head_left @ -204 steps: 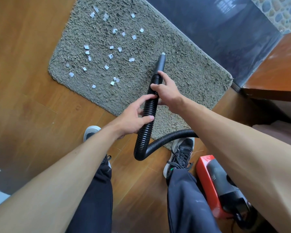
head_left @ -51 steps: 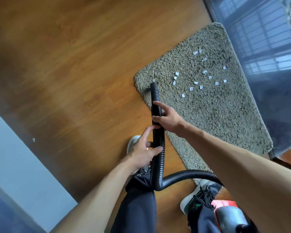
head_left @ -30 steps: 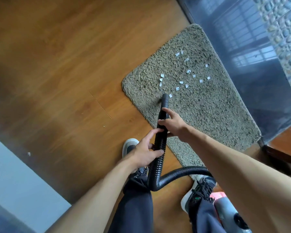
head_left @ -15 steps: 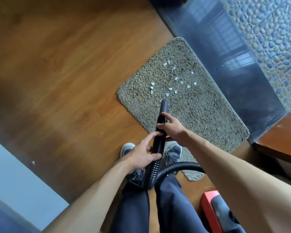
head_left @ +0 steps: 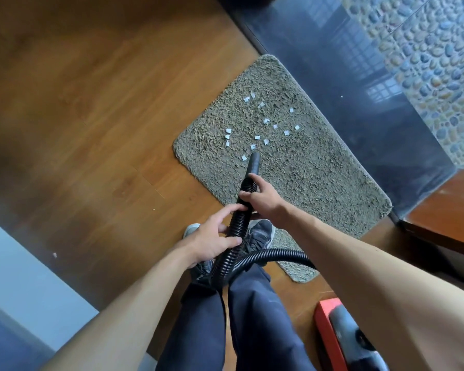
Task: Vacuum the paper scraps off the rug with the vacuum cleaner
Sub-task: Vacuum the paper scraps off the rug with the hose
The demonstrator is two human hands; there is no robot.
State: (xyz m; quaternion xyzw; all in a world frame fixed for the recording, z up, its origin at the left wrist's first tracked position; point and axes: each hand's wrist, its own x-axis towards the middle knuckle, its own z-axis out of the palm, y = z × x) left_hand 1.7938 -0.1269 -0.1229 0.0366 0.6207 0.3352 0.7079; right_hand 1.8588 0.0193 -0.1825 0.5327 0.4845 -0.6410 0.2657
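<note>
The left hand [head_left: 214,239] grasps the black ribbed plastic hose [head_left: 236,228] low down; the right hand [head_left: 263,199] curls round it higher, behind the smooth black nozzle [head_left: 253,163], which points at the nearest small white paper scraps [head_left: 266,120] on the shaggy grey rug [head_left: 319,178]. Over a dozen lie uncollected, so the job looks roughly midway. The red-and-black vacuum cleaner body [head_left: 340,336] stands rightmost

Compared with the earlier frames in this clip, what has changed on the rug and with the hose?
The nozzle has swung from the left edge of the rug inward, to the nearest paper scraps. Far fewer scraps lie there than at the start: the near ones are gone. Unchanged: the left hand and right hand grip the hose, right hand further forward.
</note>
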